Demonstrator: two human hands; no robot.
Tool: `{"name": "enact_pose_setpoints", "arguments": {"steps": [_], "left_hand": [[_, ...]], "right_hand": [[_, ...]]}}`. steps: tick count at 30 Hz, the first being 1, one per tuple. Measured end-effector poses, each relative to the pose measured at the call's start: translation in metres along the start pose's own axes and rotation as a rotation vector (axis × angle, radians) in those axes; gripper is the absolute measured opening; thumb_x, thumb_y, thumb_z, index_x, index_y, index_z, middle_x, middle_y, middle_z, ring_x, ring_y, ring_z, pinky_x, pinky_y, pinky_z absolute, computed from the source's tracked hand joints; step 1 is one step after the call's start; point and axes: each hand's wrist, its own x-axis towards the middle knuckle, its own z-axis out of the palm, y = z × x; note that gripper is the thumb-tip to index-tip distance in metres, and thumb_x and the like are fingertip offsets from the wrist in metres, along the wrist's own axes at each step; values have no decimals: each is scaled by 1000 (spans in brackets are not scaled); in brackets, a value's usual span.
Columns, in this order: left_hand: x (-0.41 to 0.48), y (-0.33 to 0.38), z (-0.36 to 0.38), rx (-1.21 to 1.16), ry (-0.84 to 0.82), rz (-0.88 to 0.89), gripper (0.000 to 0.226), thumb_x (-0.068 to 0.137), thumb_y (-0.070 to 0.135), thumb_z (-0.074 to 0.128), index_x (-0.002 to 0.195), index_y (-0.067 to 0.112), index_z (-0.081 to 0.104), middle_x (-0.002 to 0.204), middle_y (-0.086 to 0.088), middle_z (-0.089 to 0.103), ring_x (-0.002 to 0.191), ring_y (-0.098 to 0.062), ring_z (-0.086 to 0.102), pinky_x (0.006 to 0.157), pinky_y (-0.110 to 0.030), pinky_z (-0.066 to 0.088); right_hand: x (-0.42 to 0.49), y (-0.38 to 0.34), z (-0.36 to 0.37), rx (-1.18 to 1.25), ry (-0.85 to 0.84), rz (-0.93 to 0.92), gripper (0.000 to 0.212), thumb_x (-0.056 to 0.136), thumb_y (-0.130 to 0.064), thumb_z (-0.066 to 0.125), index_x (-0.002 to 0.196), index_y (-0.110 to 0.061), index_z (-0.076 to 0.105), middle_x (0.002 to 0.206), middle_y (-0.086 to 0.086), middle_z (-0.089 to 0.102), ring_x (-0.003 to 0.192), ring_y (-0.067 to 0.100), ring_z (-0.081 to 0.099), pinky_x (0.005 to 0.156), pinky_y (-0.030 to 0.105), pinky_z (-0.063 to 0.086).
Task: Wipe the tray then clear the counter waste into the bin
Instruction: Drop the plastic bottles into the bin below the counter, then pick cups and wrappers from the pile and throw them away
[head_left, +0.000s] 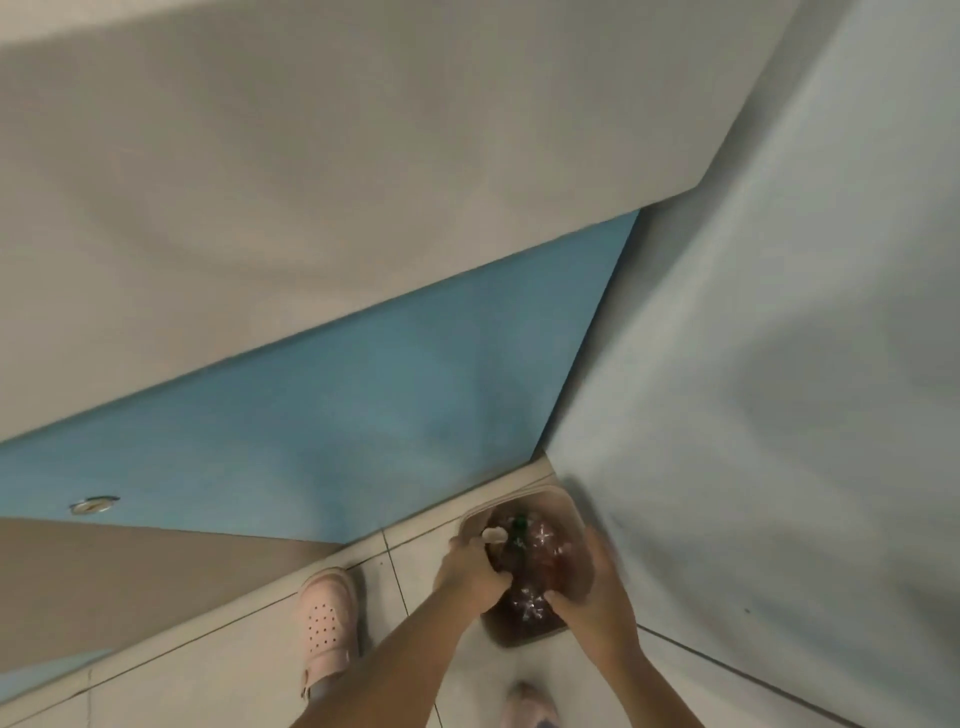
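- The bin (563, 501) stands on the tiled floor (415, 670) in the corner where the blue wall panel (363, 415) meets the pale wall (753, 415). Its mouth faces straight up and its long axis runs from the person away toward the corner.
- A dark reddish bag (545, 553) fills the bin; the things inside it are too blurred to name, apart from a green patch near the far end.
- The bin lies between the two hands, directly in front of the person's pink shoes (327, 623), with both forearms reaching down to it.
- The left hand (467, 571) is at the bin's left edge, fingers curled over the bag there and gripping it.
- The right hand (592, 587) is at the right edge and near end, fingers curled round the bag's side, holding it.
- Whether the fingers also clasp the bin's rim under the bag cannot be told.
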Motion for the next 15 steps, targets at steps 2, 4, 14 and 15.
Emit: {"name": "enact_pose_setpoints", "arguments": {"steps": [2, 4, 14, 15], "left_hand": [[-26, 0, -12, -30, 36, 32, 48, 85, 31, 57, 131, 21, 47, 117, -4, 41, 102, -23, 57, 86, -30, 53], [-59, 2, -30, -99, 116, 67, 39, 87, 32, 56, 124, 20, 54, 122, -2, 43, 102, -20, 58, 86, -26, 52], [-268, 33, -161, -400, 639, 352, 15, 91, 23, 58, 103, 24, 66, 101, 16, 59, 90, 3, 54, 73, -3, 38], [-287, 35, -176, -431, 684, 382, 14, 90, 23, 59, 102, 27, 65, 99, 16, 61, 88, 4, 55, 73, -5, 40]], "right_hand": [[-15, -21, -5, 18, -28, -20, 86, 60, -22, 72, 138, -37, 38, 134, -13, 51, 123, 9, 50, 99, 41, 48], [-35, -59, -17, 56, -3, -58, 81, 65, -11, 75, 132, -40, 42, 132, -10, 54, 120, 9, 53, 101, 39, 47], [-125, -286, -103, 177, 58, -450, 41, 80, -17, 73, 101, -46, 52, 100, -21, 58, 94, 4, 59, 82, 23, 51], [-133, -310, -109, 206, 80, -514, 39, 80, -14, 73, 100, -42, 54, 97, -18, 59, 92, 7, 59, 78, 21, 50]]}}
